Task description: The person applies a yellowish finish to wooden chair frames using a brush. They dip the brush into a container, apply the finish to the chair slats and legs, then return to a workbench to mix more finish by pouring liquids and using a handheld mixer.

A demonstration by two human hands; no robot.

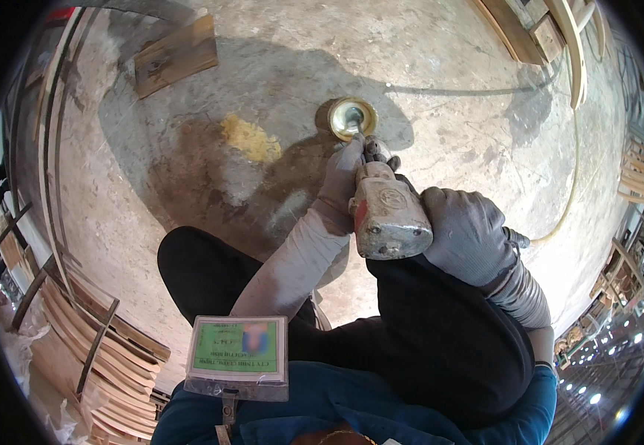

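Right hand (466,233), gloved, fingers clamped round the body of a grey air tool (385,215) held over the floor (448,96). Left hand (342,174) gripped its nose, just behind the brass disc (352,118).

A bare concrete floor (440,111) is seen, grey and stained, with a darker damp-looking patch near the middle. A yellow blotch (251,139) is marked on it just left of a round brass-coloured disc (352,117), which is set flat on the concrete. A wooden board (174,56) is laid on the floor at the upper left. Curved wooden strips (107,352) are stacked along the left edge, and more wooden pieces (540,30) are piled at the upper right. A thin yellowish hose (572,178) is trailed across the floor on the right.
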